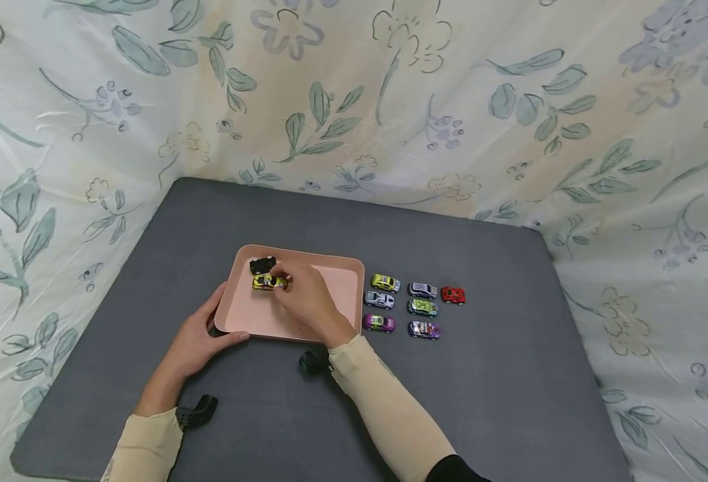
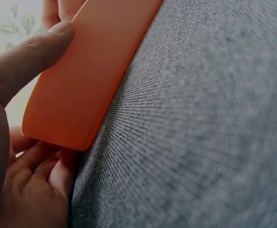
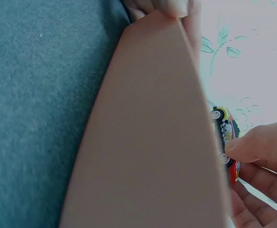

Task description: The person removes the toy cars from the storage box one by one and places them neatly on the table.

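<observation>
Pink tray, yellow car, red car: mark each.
pink tray (image 1: 341,284), head view, bare floor at right.
yellow car (image 1: 264,282), head view, roof, under right-hand fingers.
red car (image 1: 453,294), head view, roof.

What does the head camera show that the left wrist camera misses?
Only the head view shows the right hand pinching a yellow toy car inside the pink tray, a black car behind it, and seven more cars lined up to the tray's right. Only the left wrist view shows, close up, the thumb lying on the tray's rim. Both show the left hand gripping the tray's corner on the grey mat.
</observation>
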